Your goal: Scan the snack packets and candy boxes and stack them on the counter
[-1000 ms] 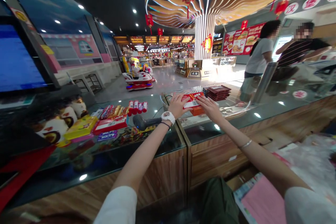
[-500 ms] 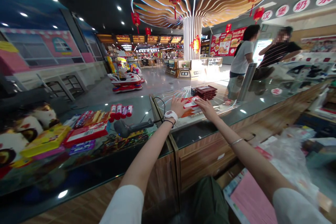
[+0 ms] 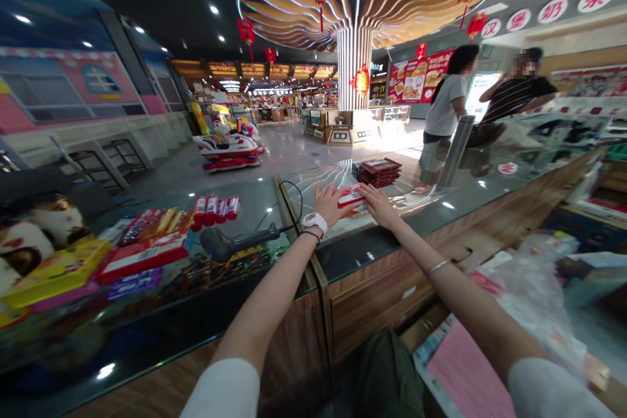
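Both my arms reach out over a glass counter top. My left hand, with a white watch on its wrist, lies with fingers stretched out against the left end of a small stack of red and white boxes. My right hand rests flat on the right side of the same stack, fingers spread. The stack sits on the glass. Behind it lies a pile of dark red boxes.
A black handheld scanner with a cable lies left of my left wrist. Red tubes and snack packs cover the left counter. Two people stand beyond the counter by a metal post. Pink papers lie low right.
The camera has swung right, so the counter goods slid left in view. Both hands stay on the red box stack, now lying flatter on the glass.
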`<state>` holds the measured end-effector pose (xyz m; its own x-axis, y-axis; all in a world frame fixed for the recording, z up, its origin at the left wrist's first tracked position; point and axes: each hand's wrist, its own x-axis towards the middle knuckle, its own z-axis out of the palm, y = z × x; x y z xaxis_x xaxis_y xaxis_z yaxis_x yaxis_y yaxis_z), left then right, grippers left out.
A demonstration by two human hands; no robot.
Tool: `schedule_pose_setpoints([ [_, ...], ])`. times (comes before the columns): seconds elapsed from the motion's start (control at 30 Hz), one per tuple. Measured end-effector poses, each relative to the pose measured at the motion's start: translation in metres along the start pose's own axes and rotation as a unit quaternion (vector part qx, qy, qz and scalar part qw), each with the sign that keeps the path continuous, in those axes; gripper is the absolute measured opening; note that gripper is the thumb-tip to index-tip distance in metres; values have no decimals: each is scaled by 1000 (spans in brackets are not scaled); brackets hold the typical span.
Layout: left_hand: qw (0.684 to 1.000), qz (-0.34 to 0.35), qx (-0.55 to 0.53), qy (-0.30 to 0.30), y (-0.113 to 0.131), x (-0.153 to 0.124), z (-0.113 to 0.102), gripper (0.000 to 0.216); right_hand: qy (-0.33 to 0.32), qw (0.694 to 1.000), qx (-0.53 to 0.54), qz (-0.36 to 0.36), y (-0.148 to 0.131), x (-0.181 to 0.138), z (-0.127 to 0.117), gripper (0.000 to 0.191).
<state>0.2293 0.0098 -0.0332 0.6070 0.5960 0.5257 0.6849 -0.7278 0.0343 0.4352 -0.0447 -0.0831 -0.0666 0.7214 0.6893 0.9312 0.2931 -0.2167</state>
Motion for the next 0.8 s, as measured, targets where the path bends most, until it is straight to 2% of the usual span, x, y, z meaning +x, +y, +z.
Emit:
schedule_pose_setpoints([
  [0.1, 999, 35, 2, 13, 3, -11, -11, 57, 43, 999, 3, 2, -2, -3, -5, 57],
  [0.27, 994, 102, 11, 22, 3, -35, -19, 44, 102, 994, -6, 27, 4, -8, -12, 50],
  [0.5, 996, 85, -9, 17, -1, -41, -15, 36, 44, 998, -19, 28, 5, -8, -11, 47],
  [0.8, 997, 77, -17, 19, -2, -41, -15, 36, 33, 998, -31, 37, 3, -9, -14, 49],
])
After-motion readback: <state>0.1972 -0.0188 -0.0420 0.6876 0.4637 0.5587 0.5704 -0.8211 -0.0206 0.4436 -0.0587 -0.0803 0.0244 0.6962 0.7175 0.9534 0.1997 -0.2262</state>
